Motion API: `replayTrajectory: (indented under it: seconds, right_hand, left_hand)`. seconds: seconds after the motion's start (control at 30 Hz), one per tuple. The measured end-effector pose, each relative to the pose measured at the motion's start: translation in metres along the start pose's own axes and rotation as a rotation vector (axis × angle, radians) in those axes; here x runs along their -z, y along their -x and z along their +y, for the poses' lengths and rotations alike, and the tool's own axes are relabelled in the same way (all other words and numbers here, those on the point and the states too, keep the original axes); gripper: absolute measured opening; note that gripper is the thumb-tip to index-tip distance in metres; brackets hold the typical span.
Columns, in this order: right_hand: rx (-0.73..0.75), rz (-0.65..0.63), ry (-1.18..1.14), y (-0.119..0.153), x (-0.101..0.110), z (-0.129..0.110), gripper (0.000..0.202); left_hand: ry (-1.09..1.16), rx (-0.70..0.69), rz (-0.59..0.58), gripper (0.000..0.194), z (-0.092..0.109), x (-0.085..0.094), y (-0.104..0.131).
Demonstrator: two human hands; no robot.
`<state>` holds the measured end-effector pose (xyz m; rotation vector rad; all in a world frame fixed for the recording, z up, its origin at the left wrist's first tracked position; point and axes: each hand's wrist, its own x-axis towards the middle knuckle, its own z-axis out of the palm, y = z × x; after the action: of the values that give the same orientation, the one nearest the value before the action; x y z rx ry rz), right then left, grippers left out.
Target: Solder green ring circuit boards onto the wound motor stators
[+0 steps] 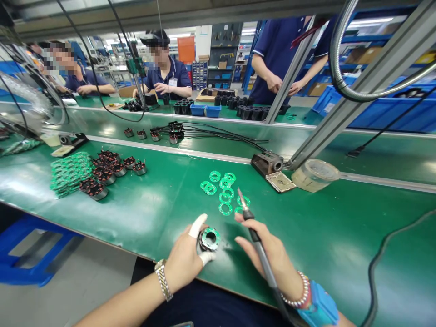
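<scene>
My left hand [187, 254], with white covers on two fingertips, grips a motor stator [204, 247] at the table's near edge. On top of the stator lies a green ring-shaped circuit board [215, 232]. My right hand [269, 250] holds a soldering iron [257, 236], its tip pointing up and away from me; thumb and some fingers are spread. Beyond the hands, several loose ring circuit boards [225, 196] lie on the green table. The iron's tip passes in front of one or two of these boards.
Stacked circuit boards [70, 172] and several stators [109, 168] stand at left. A soldering iron stand [269, 163] and a round plastic tub [315, 175] are at back right. A black cable [373, 272] crosses the right side. Co-workers [166, 75] sit and stand opposite.
</scene>
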<state>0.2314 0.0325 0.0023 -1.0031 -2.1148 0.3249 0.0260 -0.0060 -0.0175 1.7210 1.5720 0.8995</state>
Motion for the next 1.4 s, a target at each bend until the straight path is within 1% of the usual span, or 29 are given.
replayTrajectory:
  seconds: [0.07,0.13,0.2,0.3,0.37,0.43,0.5,0.57,0.63,0.67,0.73,0.8,0.87,0.93,0.97,1.0,1.07,1.2,1.3,1.4]
  right_hand:
    - [-0.002,0.044,0.063,-0.010,0.011,0.020,0.012]
    - [-0.014,0.088,0.096,-0.017,0.016,0.038,0.011]
    - [-0.006,0.151,0.105,-0.021,0.015,0.053,0.012]
    - [0.036,0.210,0.111,-0.023,0.005,0.066,0.013]
    - [0.055,0.208,0.134,-0.021,0.000,0.071,0.014]
    - [0.069,0.210,0.163,-0.019,-0.003,0.076,0.016]
    - [0.072,0.214,0.181,-0.018,-0.004,0.081,0.020]
    - [0.063,0.186,0.188,-0.016,-0.005,0.086,0.024]
    - [0.058,0.144,0.199,-0.016,-0.006,0.091,0.028]
    - [0.063,0.131,0.208,-0.016,-0.008,0.093,0.029]
    - [0.087,0.108,0.227,-0.018,-0.011,0.098,0.031]
    - [0.111,0.074,0.250,-0.018,-0.016,0.103,0.031]
    - [0.129,0.038,0.274,-0.016,-0.022,0.110,0.033]
    - [0.140,0.023,0.296,-0.012,-0.028,0.119,0.035]
    - [0.134,0.022,0.308,-0.009,-0.031,0.124,0.037]
    - [0.106,0.025,0.322,-0.007,-0.034,0.128,0.038]
    - [0.034,0.023,0.338,-0.004,-0.039,0.136,0.042]
    - [0.090,0.069,0.287,-0.009,-0.038,0.141,0.048]
    - [0.073,0.128,0.259,-0.018,-0.031,0.133,0.049]
    - [0.009,0.163,0.170,-0.024,-0.022,0.123,0.049]
  left_hand:
    - [0.006,0.065,0.053,0.079,-0.008,0.015,-0.019]
    - [0.047,0.119,0.104,0.079,-0.017,0.030,-0.044]
    - [0.070,0.136,0.147,0.079,-0.025,0.044,-0.073]
    - [-0.007,0.138,0.219,0.080,-0.033,0.058,-0.120]
    - [-0.063,0.131,0.250,0.080,-0.036,0.061,-0.148]
    - [-0.117,0.123,0.273,0.077,-0.039,0.060,-0.170]
    - [-0.175,0.119,0.295,0.073,-0.043,0.057,-0.184]
    - [-0.236,0.111,0.311,0.073,-0.047,0.056,-0.190]
    - [-0.304,0.101,0.332,0.078,-0.052,0.063,-0.190]
    - [-0.344,0.101,0.354,0.079,-0.055,0.071,-0.187]
    - [-0.432,0.127,0.433,0.075,-0.061,0.093,-0.179]
    - [-0.518,0.185,0.534,0.064,-0.067,0.119,-0.167]
    - [-0.584,0.244,0.595,0.051,-0.072,0.141,-0.155]
    - [-0.625,0.272,0.594,0.037,-0.074,0.154,-0.143]
    - [-0.637,0.273,0.573,0.031,-0.074,0.156,-0.138]
    - [-0.643,0.265,0.544,0.026,-0.072,0.155,-0.133]
    - [-0.639,0.230,0.471,0.022,-0.067,0.147,-0.121]
    - [-0.586,0.105,0.302,0.020,-0.050,0.115,-0.087]
    - [-0.533,0.024,0.209,0.029,-0.035,0.090,-0.058]
    - [-0.473,-0.034,0.167,0.038,-0.027,0.074,-0.036]
